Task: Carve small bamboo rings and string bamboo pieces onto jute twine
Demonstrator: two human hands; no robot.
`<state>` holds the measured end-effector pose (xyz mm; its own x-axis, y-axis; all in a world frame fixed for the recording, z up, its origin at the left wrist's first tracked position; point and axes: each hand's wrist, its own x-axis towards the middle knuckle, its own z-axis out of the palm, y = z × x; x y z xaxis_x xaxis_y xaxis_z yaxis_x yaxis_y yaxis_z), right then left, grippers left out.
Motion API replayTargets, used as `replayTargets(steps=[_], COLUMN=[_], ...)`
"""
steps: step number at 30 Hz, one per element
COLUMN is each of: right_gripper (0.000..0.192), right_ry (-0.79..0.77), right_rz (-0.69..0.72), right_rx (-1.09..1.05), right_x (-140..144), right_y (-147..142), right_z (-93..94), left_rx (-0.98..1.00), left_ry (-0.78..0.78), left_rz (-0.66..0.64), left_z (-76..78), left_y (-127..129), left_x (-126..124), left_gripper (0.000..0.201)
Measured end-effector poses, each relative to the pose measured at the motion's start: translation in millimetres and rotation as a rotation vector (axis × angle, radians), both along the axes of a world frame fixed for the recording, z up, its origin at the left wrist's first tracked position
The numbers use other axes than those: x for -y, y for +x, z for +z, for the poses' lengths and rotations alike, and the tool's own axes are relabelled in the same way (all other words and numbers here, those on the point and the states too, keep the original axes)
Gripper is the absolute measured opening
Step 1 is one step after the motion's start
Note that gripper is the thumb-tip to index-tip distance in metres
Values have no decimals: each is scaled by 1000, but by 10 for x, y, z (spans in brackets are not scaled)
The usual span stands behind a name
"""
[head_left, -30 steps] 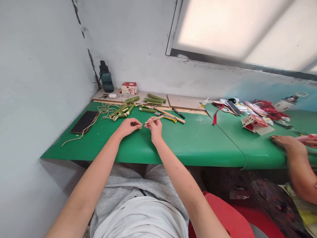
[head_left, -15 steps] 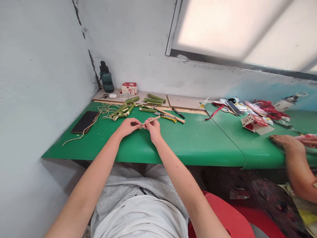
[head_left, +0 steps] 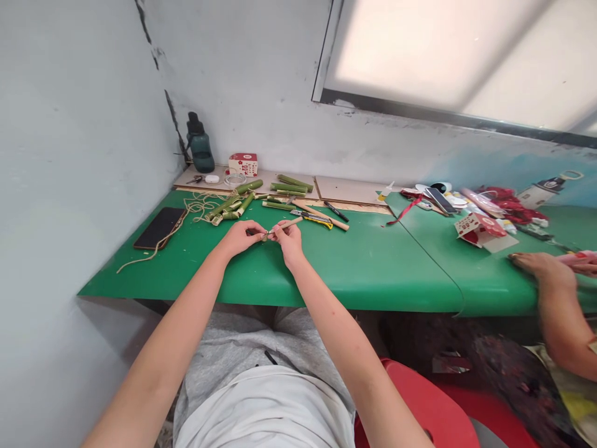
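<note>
Both of my forearms run up from the bottom of the frame and meet just left of centre, over the near part of the green table top [head_left: 373, 267]. My left hand [head_left: 240, 237] rests knuckles-up with the fingers curled in, pinching something small at its tips; the piece is too small for me to name. My right hand [head_left: 289, 239] sits just beside it, fingers closed round a thin pale wooden stick [head_left: 285, 226] that slants up and to the right from the fingertips, its low end meeting the left hand's tips. The two hands touch or very nearly touch there.

Behind the hands, toward the centre-left of the frame, lie short green bamboo segments [head_left: 233, 208], a tangle of pale cord [head_left: 198, 205] and a yellow-handled utility knife [head_left: 313, 218]. A black phone [head_left: 159, 228] lies flat at the left. In the upper left corner of the table stand a dark green water bottle [head_left: 199, 148] and a small red-and-white box [head_left: 243, 165]. At the right edge another person's hand [head_left: 536, 264] rests palm-down on the table, near a little red-roofed paper house [head_left: 480, 229].
</note>
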<state>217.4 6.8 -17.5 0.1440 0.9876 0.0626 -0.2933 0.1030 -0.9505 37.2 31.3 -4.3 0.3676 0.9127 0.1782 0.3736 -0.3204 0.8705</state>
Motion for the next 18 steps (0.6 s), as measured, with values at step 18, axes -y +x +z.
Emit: replayTargets(steps=[18], right_gripper=[36], right_ry=[9], right_rz=[17], right_rx=[-6], right_x=[20], right_y=[2], right_z=[28], left_rx=[-10], left_ry=[4], left_rz=[8], left_z=[-14], left_y=[2], left_x=[-7], left_gripper=[24])
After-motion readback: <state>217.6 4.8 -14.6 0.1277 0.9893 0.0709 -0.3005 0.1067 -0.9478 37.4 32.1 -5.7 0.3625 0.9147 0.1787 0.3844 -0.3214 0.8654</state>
